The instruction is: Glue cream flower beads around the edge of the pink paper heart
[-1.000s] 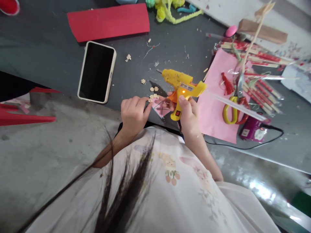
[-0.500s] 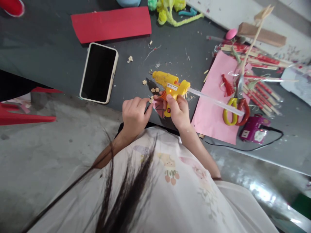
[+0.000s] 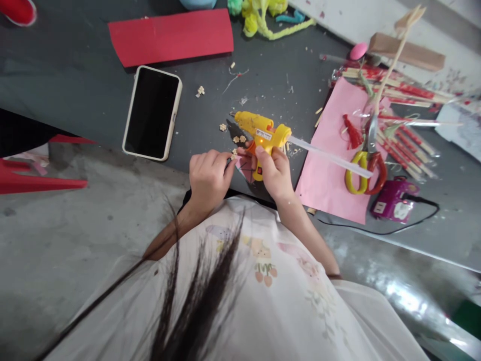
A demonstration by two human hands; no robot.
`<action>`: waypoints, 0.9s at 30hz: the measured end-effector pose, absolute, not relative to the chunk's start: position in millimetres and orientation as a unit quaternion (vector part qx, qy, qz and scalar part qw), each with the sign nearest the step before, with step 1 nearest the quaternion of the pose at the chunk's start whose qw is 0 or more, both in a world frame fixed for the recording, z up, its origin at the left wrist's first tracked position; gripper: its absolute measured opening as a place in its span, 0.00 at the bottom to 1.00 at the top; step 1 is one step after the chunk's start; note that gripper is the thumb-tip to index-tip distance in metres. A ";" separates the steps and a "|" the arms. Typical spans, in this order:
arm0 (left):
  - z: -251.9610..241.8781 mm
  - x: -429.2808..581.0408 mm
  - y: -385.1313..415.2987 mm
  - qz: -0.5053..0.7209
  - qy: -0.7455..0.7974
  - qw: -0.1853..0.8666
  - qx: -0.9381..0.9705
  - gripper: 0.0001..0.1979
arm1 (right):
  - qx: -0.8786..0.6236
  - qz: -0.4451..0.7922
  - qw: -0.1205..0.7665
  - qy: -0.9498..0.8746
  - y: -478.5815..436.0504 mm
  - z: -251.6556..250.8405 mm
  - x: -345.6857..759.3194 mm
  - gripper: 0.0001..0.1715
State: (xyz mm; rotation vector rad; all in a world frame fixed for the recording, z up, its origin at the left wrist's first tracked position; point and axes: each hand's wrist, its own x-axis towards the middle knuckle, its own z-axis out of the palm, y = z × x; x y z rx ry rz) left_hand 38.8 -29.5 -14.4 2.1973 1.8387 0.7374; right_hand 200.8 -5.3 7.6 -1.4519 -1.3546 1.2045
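My right hand (image 3: 275,173) is wrapped round the grip of a yellow glue gun (image 3: 259,132), its nozzle pointing up and left and a clear glue stick (image 3: 330,157) trailing out to the right. My left hand (image 3: 207,178) is closed in a pinch at the table's near edge, its fingertips on a small pink paper piece (image 3: 247,169) with dark lines, right next to the gun. Tiny cream flower beads (image 3: 238,140) lie just beyond the fingers.
A phone (image 3: 152,112) lies face up at the left, with a red card sheet (image 3: 171,36) behind it. Right of the gun are a pink paper sheet (image 3: 330,170), yellow-and-red scissors (image 3: 363,168), a purple corded device (image 3: 393,201) and wrapped sticks (image 3: 398,93). Yellow yarn (image 3: 259,17) sits at the back.
My right hand has brought the glue gun left and nearer, down toward the pink piece and my left hand. My left hand has stayed put.
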 end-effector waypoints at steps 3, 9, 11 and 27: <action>-15.1 38.9 -29.1 0.248 0.616 0.081 0.743 0.14 | -0.570 0.481 0.400 -0.533 -5.7 6.5 200.8 0.23; -14.1 38.2 -28.8 0.246 0.615 0.073 0.746 0.14 | -0.571 0.482 0.403 -0.528 -5.2 3.8 201.5 0.23; -13.8 37.9 -29.1 0.247 0.613 0.065 0.747 0.14 | -0.568 0.482 0.407 -0.529 -5.1 2.9 201.8 0.23; -13.4 37.6 -28.4 0.258 0.620 0.049 0.740 0.11 | -0.579 0.472 0.393 -0.536 -4.7 -0.2 203.2 0.27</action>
